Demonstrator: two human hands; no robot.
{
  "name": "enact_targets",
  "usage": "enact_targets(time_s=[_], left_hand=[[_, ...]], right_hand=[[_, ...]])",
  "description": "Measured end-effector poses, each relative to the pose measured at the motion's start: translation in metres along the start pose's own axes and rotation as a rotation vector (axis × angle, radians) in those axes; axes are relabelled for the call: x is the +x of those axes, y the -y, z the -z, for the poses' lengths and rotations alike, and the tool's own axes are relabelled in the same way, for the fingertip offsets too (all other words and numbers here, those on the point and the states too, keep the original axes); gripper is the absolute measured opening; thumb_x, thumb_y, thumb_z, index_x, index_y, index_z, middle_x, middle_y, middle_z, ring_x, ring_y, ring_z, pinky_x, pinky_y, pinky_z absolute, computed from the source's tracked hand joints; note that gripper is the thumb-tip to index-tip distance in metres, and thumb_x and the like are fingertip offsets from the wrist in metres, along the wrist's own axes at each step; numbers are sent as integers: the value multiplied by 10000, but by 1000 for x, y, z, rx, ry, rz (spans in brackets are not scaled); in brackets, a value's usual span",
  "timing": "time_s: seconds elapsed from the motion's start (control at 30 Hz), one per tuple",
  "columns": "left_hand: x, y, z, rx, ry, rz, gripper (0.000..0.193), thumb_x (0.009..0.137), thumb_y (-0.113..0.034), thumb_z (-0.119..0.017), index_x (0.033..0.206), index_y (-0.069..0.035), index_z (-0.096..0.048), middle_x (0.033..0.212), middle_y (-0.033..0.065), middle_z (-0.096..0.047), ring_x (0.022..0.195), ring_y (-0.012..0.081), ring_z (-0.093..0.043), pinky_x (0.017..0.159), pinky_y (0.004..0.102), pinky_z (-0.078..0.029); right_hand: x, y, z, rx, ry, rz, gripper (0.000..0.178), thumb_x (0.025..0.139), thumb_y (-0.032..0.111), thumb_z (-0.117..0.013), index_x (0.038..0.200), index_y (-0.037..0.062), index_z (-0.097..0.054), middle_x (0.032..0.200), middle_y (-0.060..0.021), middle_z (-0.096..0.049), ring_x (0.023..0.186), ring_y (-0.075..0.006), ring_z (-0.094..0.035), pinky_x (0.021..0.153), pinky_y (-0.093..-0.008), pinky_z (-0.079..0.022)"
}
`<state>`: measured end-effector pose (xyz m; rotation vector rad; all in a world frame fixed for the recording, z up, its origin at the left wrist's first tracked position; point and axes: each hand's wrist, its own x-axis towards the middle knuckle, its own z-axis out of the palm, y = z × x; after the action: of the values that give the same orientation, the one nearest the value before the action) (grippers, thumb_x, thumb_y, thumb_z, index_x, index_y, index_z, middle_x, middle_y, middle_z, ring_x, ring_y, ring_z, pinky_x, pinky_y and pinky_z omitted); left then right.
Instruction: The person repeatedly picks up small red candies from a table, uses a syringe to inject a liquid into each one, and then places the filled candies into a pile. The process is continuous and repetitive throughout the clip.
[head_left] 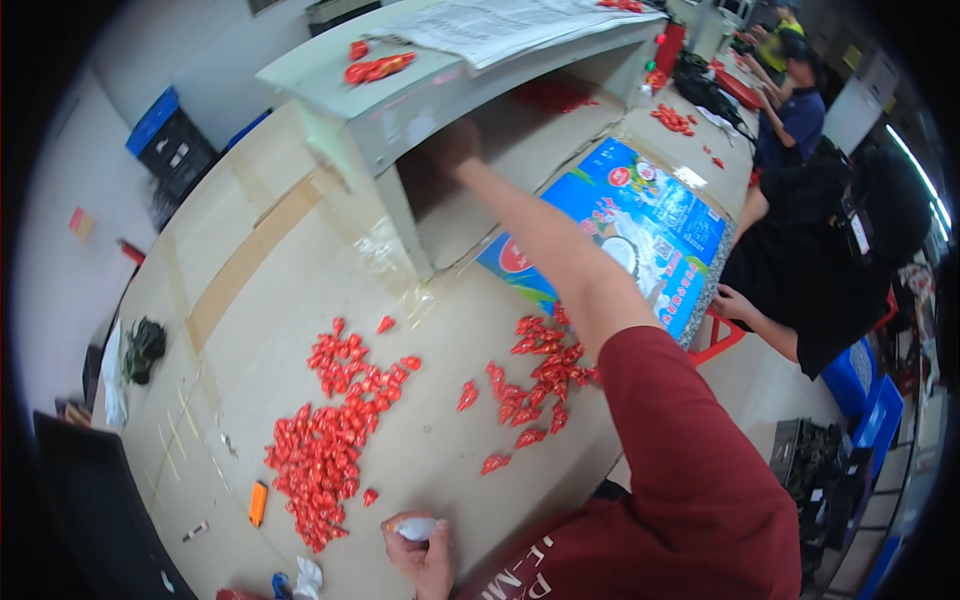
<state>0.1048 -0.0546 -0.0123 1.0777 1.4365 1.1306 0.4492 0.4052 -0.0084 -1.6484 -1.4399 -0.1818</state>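
Note:
My left hand (422, 562) is closed around a small white rounded thing (413, 528) at the table's near edge; I cannot make out its kind. My right arm stretches far forward, and my right hand (455, 150) is in the shade under a pale raised shelf (400, 130), its fingers dark and blurred. Beneath that shelf, deeper in, lie more red pieces (555, 95). A large heap of small red-wrapped candies (325, 460) spreads left of my left hand. A looser group of the same candies (545, 375) lies to the right, beside my right arm.
A blue printed cardboard sheet (640, 230) lies right of the shelf. An orange cutter-like tool (258, 504) and a small white stick (196, 531) rest at the left. Along the right side, a person in black (810, 260) sits close by, with others farther off.

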Motion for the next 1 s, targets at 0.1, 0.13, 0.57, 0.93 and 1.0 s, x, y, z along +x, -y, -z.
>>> enact_targets(time_s=[0.1,0.13,0.57,0.93,1.0], left_hand=[[2,-1,5,-12,61,-28,278,796,24,-647,991,-18,-452,800,48,-532,601,77,-506,502,217,-435],[1,-2,5,-2,59,-23,270,791,22,-659,972,-9,-462,799,47,-534,608,75,-506,513,221,-438],[4,1,9,-136,-8,-124,236,845,-81,-656,936,-41,-442,658,-11,-502,547,42,-471,469,207,-375],[-19,-2,26,-364,-302,-204,195,886,-73,-604,997,-44,-446,773,40,-557,524,60,-499,420,183,-357],[-25,1,24,-385,-317,-204,192,888,-69,-599,1001,-45,-445,776,40,-555,529,60,-499,422,183,-357]], right_hand=[[-11,22,35,434,75,-155,262,714,209,-706,946,88,-687,829,-118,-669,673,-248,-647,526,-405,-517],[-18,28,46,684,108,-337,228,708,151,-715,922,83,-677,776,-98,-656,612,-206,-625,440,-374,-483],[-239,186,221,899,879,-593,198,813,97,-653,993,19,-681,792,-22,-632,594,-30,-517,424,-155,-322],[-376,233,199,223,604,568,198,655,191,-755,826,136,-672,951,-10,-545,789,-179,-546,576,-305,-488],[-374,231,203,232,648,568,307,661,280,-759,923,150,-666,1006,-16,-535,845,-191,-525,619,-321,-477]])
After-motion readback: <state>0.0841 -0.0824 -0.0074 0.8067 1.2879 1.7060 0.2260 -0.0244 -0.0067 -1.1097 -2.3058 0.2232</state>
